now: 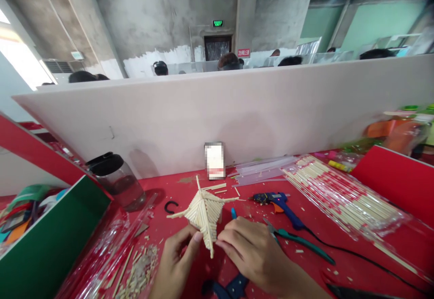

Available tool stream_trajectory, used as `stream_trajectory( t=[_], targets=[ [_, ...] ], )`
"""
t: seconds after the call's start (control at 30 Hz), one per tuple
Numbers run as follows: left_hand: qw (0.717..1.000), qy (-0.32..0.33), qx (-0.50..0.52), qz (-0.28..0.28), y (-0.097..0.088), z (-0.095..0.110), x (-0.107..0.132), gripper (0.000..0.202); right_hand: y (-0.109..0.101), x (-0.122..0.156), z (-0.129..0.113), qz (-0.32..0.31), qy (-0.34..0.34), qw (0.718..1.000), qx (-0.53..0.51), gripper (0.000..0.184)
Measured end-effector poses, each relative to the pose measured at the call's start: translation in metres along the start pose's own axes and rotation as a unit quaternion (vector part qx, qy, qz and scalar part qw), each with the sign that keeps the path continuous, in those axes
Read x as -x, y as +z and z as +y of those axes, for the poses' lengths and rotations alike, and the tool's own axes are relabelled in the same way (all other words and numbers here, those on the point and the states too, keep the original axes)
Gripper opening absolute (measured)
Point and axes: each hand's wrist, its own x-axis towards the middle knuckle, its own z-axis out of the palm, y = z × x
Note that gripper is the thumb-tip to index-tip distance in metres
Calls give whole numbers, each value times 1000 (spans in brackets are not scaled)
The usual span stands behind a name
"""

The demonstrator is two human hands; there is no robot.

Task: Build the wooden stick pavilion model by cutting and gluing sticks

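A small roof-shaped model (pixel 204 211) built of pale wooden sticks stands at the middle front, with thin stick ends jutting from its corners. My left hand (pixel 178 256) grips its lower left side between thumb and fingers. At the lower right edge, my right hand (pixel 252 247) has its fingers pinched together against the model; whatever may be between the fingertips is hidden. Right of the model lie a blue glue gun (pixel 283 205) with a black cord and pliers with green handles (pixel 301 242). A dark blue-handled tool (pixel 233 287) is partly covered by my right hand.
Bagged wooden sticks (pixel 339 195) lie at the right. A lidded bottle (pixel 117 181) stands back left beside a green panel (pixel 64 226). Stick scraps (pixel 140 267) and plastic wrap cover the left front. A phone-like screen (pixel 214 161) leans on the white partition (pixel 190 118).
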Motion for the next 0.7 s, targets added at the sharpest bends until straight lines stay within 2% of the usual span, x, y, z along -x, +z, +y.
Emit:
stream_trajectory(
  t=[0.27, 0.5, 0.6, 0.7],
  targets=[
    [998, -34, 45, -2, -2, 0, -2, 42, 0, 1, 2, -6, 11, 1000, -29, 27],
    [999, -31, 32, -20, -5, -3, -3, 45, 2, 1, 1, -5, 17, 999, -32, 25],
    [999, -18, -14, -37, -14, 1, -6, 46, 0, 2, 6, -19, 22, 999, -32, 25],
    [990, -6, -107, -92, -30, 3, -13, 45, -5, 3, 13, -23, 36, 999, -30, 21]
  ],
)
